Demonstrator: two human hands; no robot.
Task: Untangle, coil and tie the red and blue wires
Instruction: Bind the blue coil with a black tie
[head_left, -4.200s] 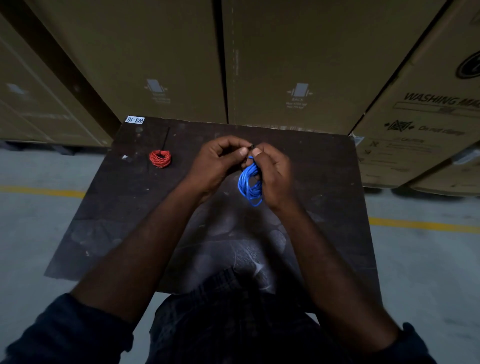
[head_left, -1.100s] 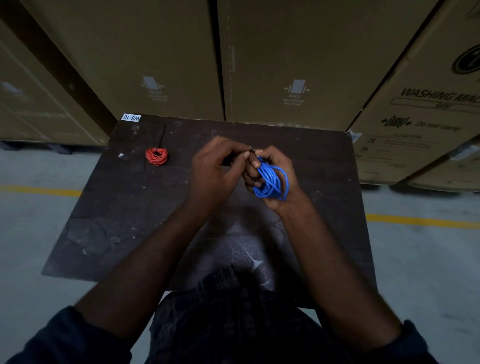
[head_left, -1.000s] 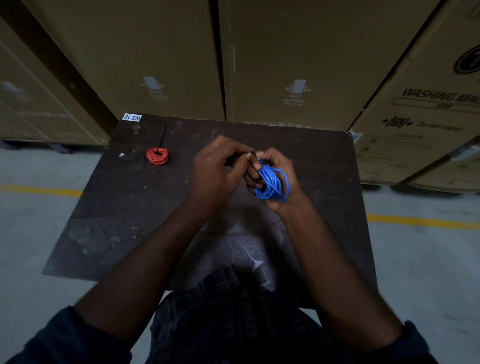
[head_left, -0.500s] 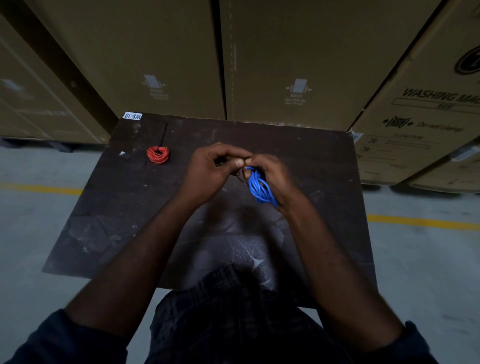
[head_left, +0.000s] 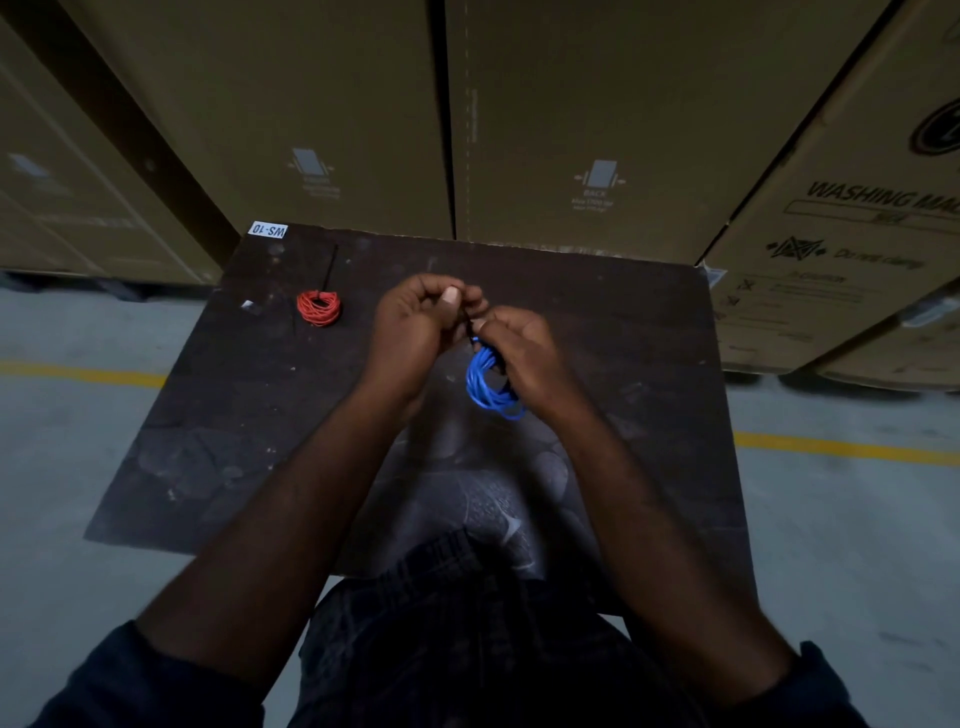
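Dark, scuffed table (head_left: 623, 312); white "WS-10" label (head_left: 267, 230) at its far left corner. Tall cardboard boxes (head_left: 597, 104) behind. Grey concrete floor (head_left: 52, 441), yellow line (head_left: 841, 449). Dim light.

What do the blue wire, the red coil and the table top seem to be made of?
Blue wire: probably plastic-insulated, smooth, bends into loops. Red coil: same look. Table top: dark board, perhaps wood, scuffed and stained.
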